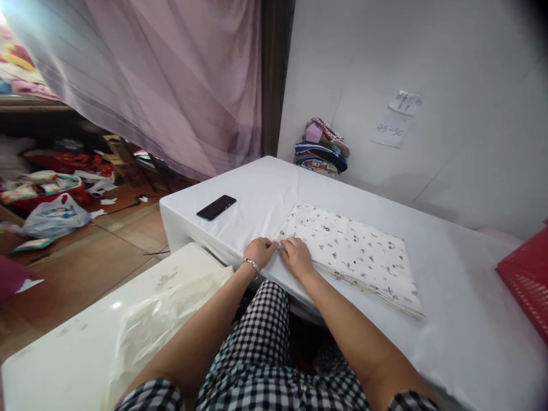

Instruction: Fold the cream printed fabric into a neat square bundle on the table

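Both hands, left hand [259, 251] and right hand [296, 256], pinch the near-left corner of the printed fabric stack [351, 251] on the white surface [449, 319]. Tug unevenly and those layers could slide askew.

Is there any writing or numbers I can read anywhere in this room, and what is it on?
"45-50": handwritten on the larger paper note stuck to the white wall.
Smaller paper note above it: handwriting, too blurred to read.
Patterned fabric stack under both hands: only small printed marks, no readable words.
Phone: dark screen, nothing to read.
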`<state>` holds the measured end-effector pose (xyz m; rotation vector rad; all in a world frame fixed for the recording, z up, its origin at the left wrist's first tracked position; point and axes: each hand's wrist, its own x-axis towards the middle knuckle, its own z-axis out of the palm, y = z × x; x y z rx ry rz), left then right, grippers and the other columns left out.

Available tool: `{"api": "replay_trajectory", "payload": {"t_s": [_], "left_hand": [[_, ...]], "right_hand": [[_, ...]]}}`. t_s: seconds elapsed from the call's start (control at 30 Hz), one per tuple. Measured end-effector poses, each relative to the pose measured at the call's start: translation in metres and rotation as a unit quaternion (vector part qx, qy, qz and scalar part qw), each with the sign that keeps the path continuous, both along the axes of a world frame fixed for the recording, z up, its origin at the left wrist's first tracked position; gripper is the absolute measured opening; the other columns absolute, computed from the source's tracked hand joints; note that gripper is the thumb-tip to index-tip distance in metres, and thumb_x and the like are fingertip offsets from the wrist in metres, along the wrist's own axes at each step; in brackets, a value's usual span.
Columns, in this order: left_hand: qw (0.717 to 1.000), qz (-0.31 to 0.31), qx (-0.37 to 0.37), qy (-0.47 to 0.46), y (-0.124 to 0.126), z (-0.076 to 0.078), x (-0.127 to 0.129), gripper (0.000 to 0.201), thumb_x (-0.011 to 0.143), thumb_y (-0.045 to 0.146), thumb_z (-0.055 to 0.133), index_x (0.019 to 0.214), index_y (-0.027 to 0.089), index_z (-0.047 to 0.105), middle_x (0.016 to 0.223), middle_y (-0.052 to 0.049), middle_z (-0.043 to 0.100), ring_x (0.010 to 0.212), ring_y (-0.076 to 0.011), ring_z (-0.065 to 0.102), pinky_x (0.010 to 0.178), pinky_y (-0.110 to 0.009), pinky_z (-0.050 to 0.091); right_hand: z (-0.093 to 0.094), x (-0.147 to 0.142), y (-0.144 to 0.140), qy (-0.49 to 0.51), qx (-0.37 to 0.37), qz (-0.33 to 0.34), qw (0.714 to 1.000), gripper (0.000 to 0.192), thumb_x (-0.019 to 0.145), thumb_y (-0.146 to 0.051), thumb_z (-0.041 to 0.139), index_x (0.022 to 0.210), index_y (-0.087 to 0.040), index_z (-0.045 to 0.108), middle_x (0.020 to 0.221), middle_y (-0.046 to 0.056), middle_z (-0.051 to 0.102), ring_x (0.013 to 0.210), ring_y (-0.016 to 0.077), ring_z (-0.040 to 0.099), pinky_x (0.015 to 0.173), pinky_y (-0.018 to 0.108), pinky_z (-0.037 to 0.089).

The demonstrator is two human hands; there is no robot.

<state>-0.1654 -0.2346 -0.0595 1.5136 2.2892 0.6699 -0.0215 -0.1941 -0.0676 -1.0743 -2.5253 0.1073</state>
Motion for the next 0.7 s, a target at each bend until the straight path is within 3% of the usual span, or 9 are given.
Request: {"api": "replay_trajectory", "payload": {"t_s": [0.43, 0.7], "left_hand": [[0.996, 0.035, 0.052, -0.064, 0.0, -0.004, 0.012, 0.02, 0.08, 0.031, 0.051, 0.085, 0.023, 0.068, 0.089, -0.001, 0.069, 0.081, -0.0146, 0.06, 0.07, -0.023, 0.041], [0.999, 0.016, 0.013, -0.042, 0.009, 0.001, 0.015, 0.044, 0.083, 0.052, 0.039, 0.071, 0.021, 0.068, 0.075, -0.006, 0.068, 0.071, -0.0179, 0.06, 0.058, -0.026, 0.035]], "right_hand": [[-0.01, -0.008, 0.005, 0.046, 0.022, -0.009, 0.999, 0.016, 0.089, -0.026, 0.044, 0.089, -0.018, 0.058, 0.089, 0.006, 0.056, 0.087, 0.0191, 0.047, 0.076, 0.029, 0.035], [-0.012, -0.009, 0.004, 0.086, 0.037, -0.008, 0.996, 0.024, 0.092, -0.025, 0.037, 0.082, -0.017, 0.058, 0.082, 0.005, 0.056, 0.08, 0.0177, 0.046, 0.072, 0.028, 0.034]]}}
